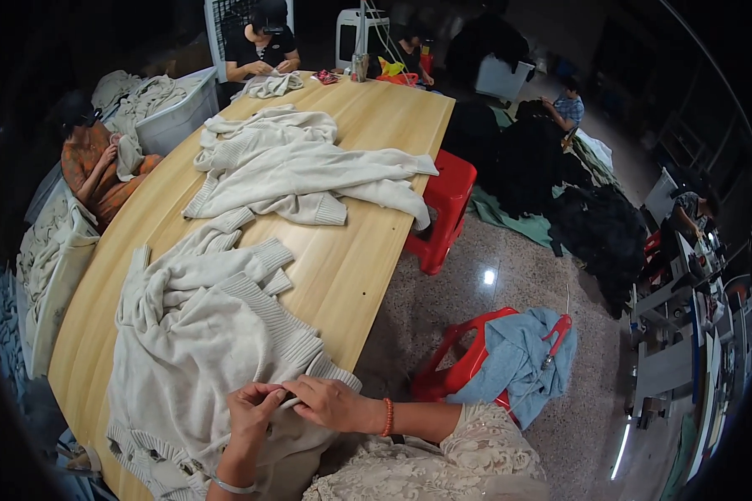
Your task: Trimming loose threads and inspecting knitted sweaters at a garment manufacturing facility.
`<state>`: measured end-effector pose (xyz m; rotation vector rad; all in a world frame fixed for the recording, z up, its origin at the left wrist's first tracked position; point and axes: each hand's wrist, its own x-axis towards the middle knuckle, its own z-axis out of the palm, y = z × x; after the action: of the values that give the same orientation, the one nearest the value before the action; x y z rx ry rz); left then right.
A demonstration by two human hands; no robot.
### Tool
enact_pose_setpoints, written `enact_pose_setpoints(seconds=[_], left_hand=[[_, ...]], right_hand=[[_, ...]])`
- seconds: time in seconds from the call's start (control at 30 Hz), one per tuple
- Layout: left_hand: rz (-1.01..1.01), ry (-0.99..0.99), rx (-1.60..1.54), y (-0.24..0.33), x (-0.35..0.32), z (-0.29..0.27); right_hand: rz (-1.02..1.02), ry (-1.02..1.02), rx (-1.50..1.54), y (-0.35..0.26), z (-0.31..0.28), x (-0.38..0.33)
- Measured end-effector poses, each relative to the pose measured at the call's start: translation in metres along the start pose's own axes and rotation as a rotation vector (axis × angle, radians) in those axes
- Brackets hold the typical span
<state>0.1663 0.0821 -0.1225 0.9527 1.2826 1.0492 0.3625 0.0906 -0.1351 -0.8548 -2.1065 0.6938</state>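
The cream knitted sweater (200,342) lies on the desk (334,271) right in front of me, its body bunched toward 10 o'clock from my fingers and its ribbed edge running up to them. My left hand (255,411) has thumb and fingertips pinched together on the knit, and my right hand (332,403) meets it, fingers curled and gripping the same spot. Whether something small sits between my fingertips, I cannot tell.

I have a silver bangle (234,486) on my left wrist and an orange bead bracelet (388,417) on my right. At 12 o'clock, further along the desk, more cream sweaters (297,171) lie in a loose pile, and beyond them a person in black (261,54) works with both hands on a pale piece. At 11 o'clock a person in orange (92,171) sits beside the desk, holding pale fabric.

Toward 1 o'clock stands a red stool (455,184); between 2 and 3, a blue garment (510,359) drapes over another red seat (464,346). Dark cloth (593,230) is heaped on the floor toward 2 o'clock.
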Motion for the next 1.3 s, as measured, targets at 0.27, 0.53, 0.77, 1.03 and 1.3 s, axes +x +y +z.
enact_pose_setpoints(seconds=[0.27,0.53,0.77,1.03,1.3], left_hand=[[0.340,-0.086,0.674,0.020,-0.029,0.003],[0.429,-0.027,0.724,0.008,-0.024,0.009],[0.367,-0.054,0.697,0.001,-0.031,-0.004],[0.329,0.032,0.915,0.011,-0.023,0.005],[0.743,-0.048,1.112,0.021,-0.004,0.054]], right_hand=[[-0.020,-0.159,0.047,0.018,0.006,0.003],[-0.052,-0.242,0.082,0.025,-0.002,0.003],[-0.106,-0.182,0.212,0.017,0.000,0.006],[0.044,-0.239,-0.037,0.026,-0.037,-0.001],[0.203,-0.270,-0.168,0.043,-0.066,-0.021]])
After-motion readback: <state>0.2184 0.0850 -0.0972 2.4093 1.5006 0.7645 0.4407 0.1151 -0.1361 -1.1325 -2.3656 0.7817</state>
